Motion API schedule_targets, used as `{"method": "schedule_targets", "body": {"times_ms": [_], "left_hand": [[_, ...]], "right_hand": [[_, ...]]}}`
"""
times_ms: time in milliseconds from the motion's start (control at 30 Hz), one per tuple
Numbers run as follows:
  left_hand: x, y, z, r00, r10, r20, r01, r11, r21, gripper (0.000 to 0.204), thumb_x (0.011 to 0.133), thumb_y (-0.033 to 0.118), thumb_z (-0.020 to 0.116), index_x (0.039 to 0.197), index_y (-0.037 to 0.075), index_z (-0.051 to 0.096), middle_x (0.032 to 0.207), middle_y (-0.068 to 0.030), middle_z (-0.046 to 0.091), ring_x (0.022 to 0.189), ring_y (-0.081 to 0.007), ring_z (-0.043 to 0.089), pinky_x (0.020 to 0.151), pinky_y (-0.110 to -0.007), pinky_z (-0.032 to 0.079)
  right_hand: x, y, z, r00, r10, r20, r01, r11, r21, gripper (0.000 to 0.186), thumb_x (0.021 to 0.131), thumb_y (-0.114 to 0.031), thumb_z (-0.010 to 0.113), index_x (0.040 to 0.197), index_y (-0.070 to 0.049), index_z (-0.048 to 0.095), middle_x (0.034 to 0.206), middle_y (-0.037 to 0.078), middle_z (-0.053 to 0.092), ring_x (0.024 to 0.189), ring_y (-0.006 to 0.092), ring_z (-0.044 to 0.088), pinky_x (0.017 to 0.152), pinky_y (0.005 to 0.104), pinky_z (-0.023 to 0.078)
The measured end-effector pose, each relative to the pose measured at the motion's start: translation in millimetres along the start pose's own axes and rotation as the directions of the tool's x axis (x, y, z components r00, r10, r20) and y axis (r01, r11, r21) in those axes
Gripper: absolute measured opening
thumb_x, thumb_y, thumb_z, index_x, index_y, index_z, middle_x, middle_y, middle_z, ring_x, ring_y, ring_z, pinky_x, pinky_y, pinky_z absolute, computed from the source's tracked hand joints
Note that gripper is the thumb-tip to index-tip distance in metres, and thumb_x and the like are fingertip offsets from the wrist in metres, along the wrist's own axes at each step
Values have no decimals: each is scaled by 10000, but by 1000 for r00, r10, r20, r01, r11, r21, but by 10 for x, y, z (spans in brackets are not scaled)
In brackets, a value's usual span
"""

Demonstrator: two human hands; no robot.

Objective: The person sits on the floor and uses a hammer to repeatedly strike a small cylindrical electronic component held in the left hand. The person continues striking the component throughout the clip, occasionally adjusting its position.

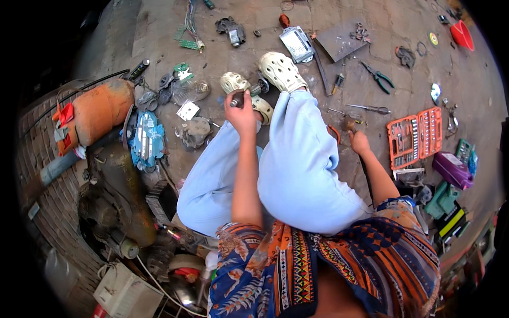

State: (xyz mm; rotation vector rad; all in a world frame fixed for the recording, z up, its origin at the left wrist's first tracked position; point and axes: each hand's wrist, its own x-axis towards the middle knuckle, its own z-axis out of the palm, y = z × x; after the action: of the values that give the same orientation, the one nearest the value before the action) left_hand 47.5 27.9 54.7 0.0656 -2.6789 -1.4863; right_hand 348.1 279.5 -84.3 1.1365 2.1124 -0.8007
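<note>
In my left hand (242, 114) is a dark metal part with a round shaft (237, 99), its fingers wrapped round it between the cream clog (281, 71) on one foot and the other clog (233, 82). My right hand (358, 141) grips a short hammer-like tool (352, 125) low beside my right leg. Near it lie a screwdriver (379, 109) and an open orange socket set (404, 142). Green-handled pliers (380, 80) and a small black-and-yellow tool (338, 84) rest farther forward on the paved ground (350, 10).
An orange gas cylinder (101, 108), a blue bag (146, 139) and machinery (106, 206) crowd the left. Ahead lie circuit boards (188, 44), a silver electronic unit (297, 43), a dark plate (340, 40) and a red funnel (461, 35). A purple container (452, 168) stands at right.
</note>
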Motion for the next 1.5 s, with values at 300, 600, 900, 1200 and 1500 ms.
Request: {"method": "schedule_targets", "body": {"times_ms": [300,600,900,1200,1500], "left_hand": [[-72,-92,158,996,89,-29,-84,987,136,154,779,81,687,903,20,619,860,-108,632,796,-267,597,750,-354,469],[-32,164,385,1000,24,6,-24,999,27,163,798,41,639,956,0,630,884,-115,661,793,-244,639,741,-324,501],[-55,175,413,960,265,89,-280,920,273,159,805,47,640,955,-4,644,899,-120,679,794,-248,654,739,-335,511],[-34,235,251,978,-142,156,149,988,-39,302,853,-15,601,1145,-18,520,964,-101,639,703,-146,619,622,-268,530],[234,389,281,961,-79,265,39,987,154,284,815,52,689,1071,-19,592,898,-78,657,723,-150,626,645,-298,523]], "right_hand": [[-183,-177,-155,1000,-8,2,8,998,59,475,923,-402,513,902,70,562,866,328,608,873,481,583,767,520,465],[-184,-162,-214,999,14,43,-15,1000,25,448,921,-397,508,929,50,543,881,316,614,867,484,584,768,529,467],[-221,-178,-224,999,-19,27,18,999,48,418,927,-377,505,916,40,529,851,303,613,840,471,588,742,525,468],[-269,-239,-317,999,27,33,-28,998,50,416,927,-372,509,896,43,525,840,285,618,834,455,593,726,518,471],[-262,-243,-290,996,61,58,-64,997,38,418,930,-376,498,934,41,524,881,279,628,861,445,602,748,513,478]]}}
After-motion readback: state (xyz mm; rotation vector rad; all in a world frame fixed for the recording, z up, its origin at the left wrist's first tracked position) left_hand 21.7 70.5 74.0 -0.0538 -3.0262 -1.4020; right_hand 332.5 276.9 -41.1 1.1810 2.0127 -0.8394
